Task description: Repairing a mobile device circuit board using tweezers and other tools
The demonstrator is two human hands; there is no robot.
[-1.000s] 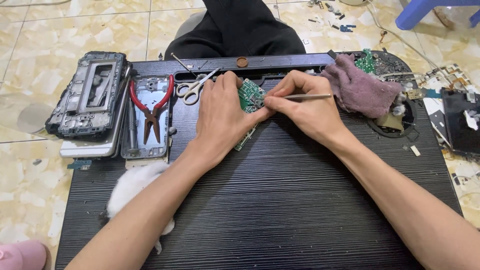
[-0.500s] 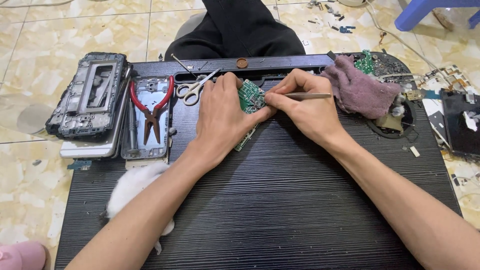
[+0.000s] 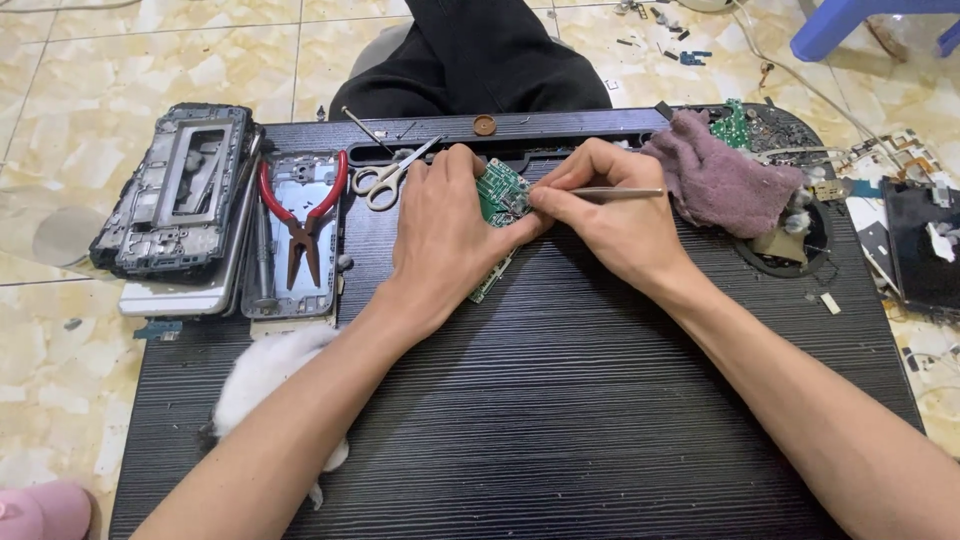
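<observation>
Both your hands barely shifted over the last second: your left hand [image 3: 440, 240] kept its fingers clamped on the green circuit board [image 3: 498, 192] at the black mat's [image 3: 560, 400] far edge, while your right hand [image 3: 610, 215] stayed pinched on the thin metal tool [image 3: 620, 192], its tip at the board.

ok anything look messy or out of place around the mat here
Yes. Small loose parts and scraps lie scattered on the tiled floor beyond the black ribbed mat, and a white fluffy wad hangs half off the mat's left edge. Stripped phone frames sit stacked unevenly at left.
</observation>
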